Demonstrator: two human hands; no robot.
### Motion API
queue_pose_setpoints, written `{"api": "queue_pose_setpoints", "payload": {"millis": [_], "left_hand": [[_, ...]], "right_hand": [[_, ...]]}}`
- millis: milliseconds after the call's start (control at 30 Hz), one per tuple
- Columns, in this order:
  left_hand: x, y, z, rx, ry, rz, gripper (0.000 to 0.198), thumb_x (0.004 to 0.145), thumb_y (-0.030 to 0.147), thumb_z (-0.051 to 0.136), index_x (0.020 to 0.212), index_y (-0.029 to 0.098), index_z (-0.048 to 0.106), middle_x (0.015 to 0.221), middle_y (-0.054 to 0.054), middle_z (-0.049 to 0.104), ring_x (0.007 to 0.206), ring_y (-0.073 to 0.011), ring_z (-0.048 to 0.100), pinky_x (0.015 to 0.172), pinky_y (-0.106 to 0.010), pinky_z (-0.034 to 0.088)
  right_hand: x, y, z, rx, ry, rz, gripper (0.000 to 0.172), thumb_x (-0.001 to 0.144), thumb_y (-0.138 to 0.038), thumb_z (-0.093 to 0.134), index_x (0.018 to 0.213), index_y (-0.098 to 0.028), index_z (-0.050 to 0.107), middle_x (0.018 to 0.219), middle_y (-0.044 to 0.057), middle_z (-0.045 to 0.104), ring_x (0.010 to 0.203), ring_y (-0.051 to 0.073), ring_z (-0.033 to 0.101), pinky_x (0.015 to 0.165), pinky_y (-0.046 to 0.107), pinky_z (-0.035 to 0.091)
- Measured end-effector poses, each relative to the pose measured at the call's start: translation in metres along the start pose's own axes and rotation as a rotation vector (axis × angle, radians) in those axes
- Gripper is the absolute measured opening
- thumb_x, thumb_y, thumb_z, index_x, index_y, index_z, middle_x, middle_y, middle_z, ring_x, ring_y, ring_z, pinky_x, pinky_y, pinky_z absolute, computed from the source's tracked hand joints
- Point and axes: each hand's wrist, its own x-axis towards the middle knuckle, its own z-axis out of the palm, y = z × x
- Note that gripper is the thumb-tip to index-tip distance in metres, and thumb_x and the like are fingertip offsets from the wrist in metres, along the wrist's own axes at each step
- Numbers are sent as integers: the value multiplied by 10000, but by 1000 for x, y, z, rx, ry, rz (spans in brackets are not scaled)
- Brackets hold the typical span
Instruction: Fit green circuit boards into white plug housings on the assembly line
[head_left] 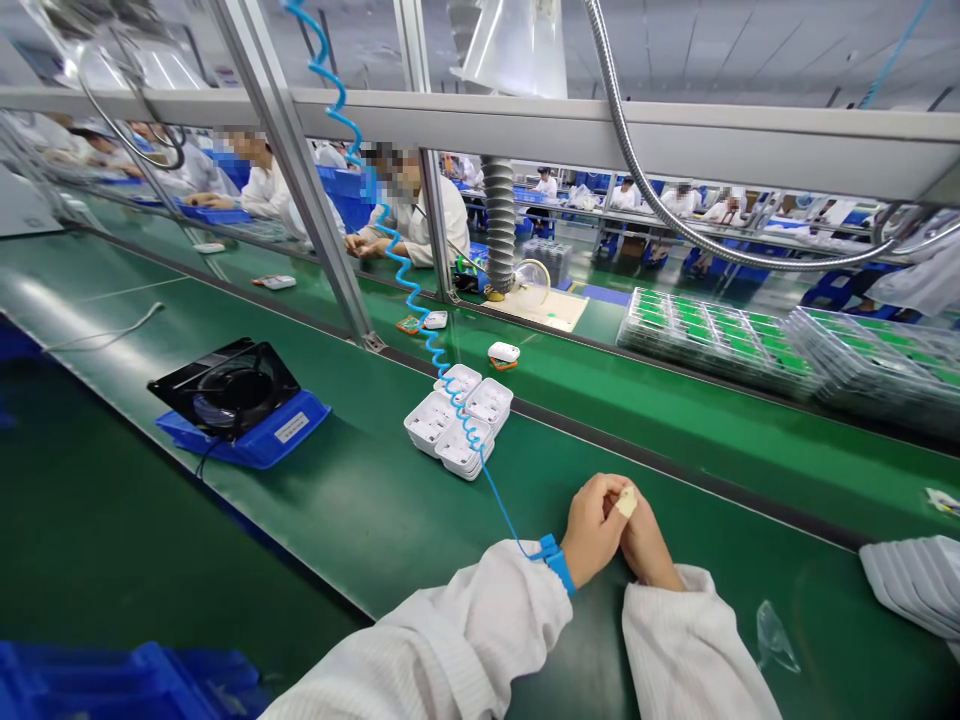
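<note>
My left hand (590, 528) and my right hand (646, 545) are pressed together above the green bench, fingers curled inward. A small cream-coloured piece (626, 502) shows at the fingertips where they meet; whether it is worn on a finger or held, I cannot tell. Anything inside the closed fingers is hidden. Around my left wrist sits a blue wrist strap (553, 562), joined to a coiled blue cord (405, 270) that hangs from above. Left of my hands, stacks of white plastic housings (463, 425) stand in a block, with the cord passing in front of them.
A black fan (236, 385) rests on a blue bin (281, 435) at the left. White parts (915, 580) are stacked at the right edge, near a clear plastic scrap (776, 638). Trays of green boards (712, 330) stand beyond the belt. A co-worker (435, 215) sits opposite, behind metal posts.
</note>
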Motion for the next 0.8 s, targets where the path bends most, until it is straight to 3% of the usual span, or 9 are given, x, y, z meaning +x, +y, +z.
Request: {"api": "queue_pose_setpoints", "payload": {"millis": [500,800], "left_hand": [[6,-13,-5,-73,-60,-81,134,843,183,452,757,168,553,892,-15,653,801,-131,588,731,-245,440],[4,-16,-2,-163,-149,-67,215,812,109,440,925,186,606,1088,-21,628,1007,-144,570,906,-265,419]], "right_hand": [[4,6,-6,47,-32,-2,257,791,-438,575,930,-222,581,855,18,615,795,182,574,742,305,464],[5,14,-9,68,40,20,360,846,-523,460,944,-203,592,875,44,634,821,192,591,762,331,465]]}}
